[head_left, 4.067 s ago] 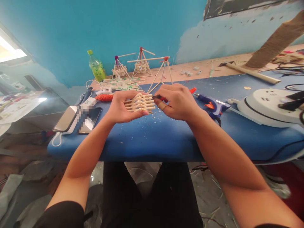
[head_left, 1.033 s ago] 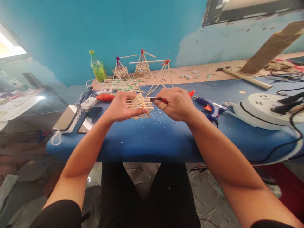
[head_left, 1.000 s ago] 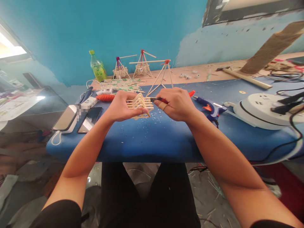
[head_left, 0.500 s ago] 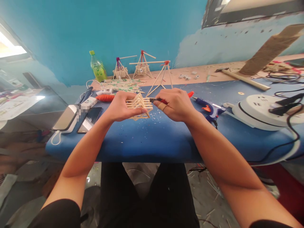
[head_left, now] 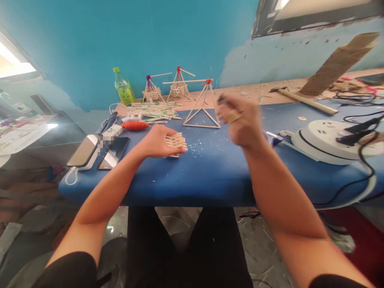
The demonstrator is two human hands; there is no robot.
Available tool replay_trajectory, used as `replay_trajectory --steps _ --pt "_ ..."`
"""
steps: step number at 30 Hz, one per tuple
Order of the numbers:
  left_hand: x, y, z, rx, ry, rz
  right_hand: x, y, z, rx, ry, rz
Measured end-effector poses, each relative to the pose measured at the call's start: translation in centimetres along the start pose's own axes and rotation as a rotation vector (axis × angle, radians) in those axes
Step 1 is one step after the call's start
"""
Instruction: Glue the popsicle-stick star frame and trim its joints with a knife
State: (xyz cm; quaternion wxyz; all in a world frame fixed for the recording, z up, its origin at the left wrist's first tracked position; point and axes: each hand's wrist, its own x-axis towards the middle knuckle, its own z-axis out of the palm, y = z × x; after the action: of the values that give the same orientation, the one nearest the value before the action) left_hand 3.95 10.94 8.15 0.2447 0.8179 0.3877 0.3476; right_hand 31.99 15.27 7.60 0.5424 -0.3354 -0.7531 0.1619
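1. Low on the blue table (head_left: 210,176), in the head view, the left hand (head_left: 156,142) closes around a small stack of sticks (head_left: 176,141), thumb and fingers wrapped over it, with the stack resting on the tabletop.
2. Raised above the table and blurred, the right hand (head_left: 240,120) is curled into a loose fist; whether it has hold of anything cannot be told.
3. Between the hands, further back, stands a stick pyramid (head_left: 203,105).
4. Two phones (head_left: 99,149) lie left of the left hand, an orange spool (head_left: 135,125) behind it, and a green bottle (head_left: 123,86) by the wall.
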Motion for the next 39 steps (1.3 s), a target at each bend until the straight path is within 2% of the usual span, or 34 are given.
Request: replay_trajectory --steps 2,3,4,6,9,14,17,19,23,25,29,34,39 --pt "0.0 -0.4 0.2 -0.001 -0.022 0.017 0.3 0.4 -1.0 0.124 0.235 0.066" --pt "0.0 -0.6 0.3 -0.029 0.002 0.035 0.4 0.6 -1.2 0.152 0.274 0.084" --pt "0.0 -0.8 0.4 -0.068 0.045 0.059 0.4 0.8 -1.1 0.166 0.255 0.097" --pt "0.1 -1.2 0.5 -0.153 0.151 0.138 0.3 0.8 -0.5 0.180 0.117 0.108" --pt "0.2 -1.7 0.6 -0.126 0.264 0.301 0.2 0.3 0.8 0.158 -0.060 0.067" --pt "0.4 -2.1 0.8 -0.096 0.290 0.429 -0.2 -0.8 0.9 -0.065 -0.169 -0.060" --pt "0.5 -2.0 0.8 -0.079 0.312 0.479 -0.3 -1.1 0.7 -0.173 -0.194 -0.158" --pt "0.5 -1.9 0.9 -0.019 0.319 0.505 -0.3 -1.2 0.8 -0.134 -0.212 -0.162" --pt "0.6 -1.5 1.2 0.155 0.341 0.553 -0.6 -1.6 1.2 0.131 -0.192 -0.046" --pt "0.5 -1.3 1.5 0.194 0.344 0.567 -0.7 -1.9 1.5 0.190 -0.176 -0.014" --pt "0.4 -0.9 2.1 0.270 0.323 0.509 -1.0 -2.1 2.1 0.213 -0.153 0.038" --pt "0.0 -1.0 2.5 0.498 0.355 0.488 -0.9 -1.6 2.4 0.168 -0.088 0.106" --pt "-0.4 -1.1 3.2 0.634 0.370 0.462 -0.8 -1.8 2.4 0.198 -0.110 0.138"
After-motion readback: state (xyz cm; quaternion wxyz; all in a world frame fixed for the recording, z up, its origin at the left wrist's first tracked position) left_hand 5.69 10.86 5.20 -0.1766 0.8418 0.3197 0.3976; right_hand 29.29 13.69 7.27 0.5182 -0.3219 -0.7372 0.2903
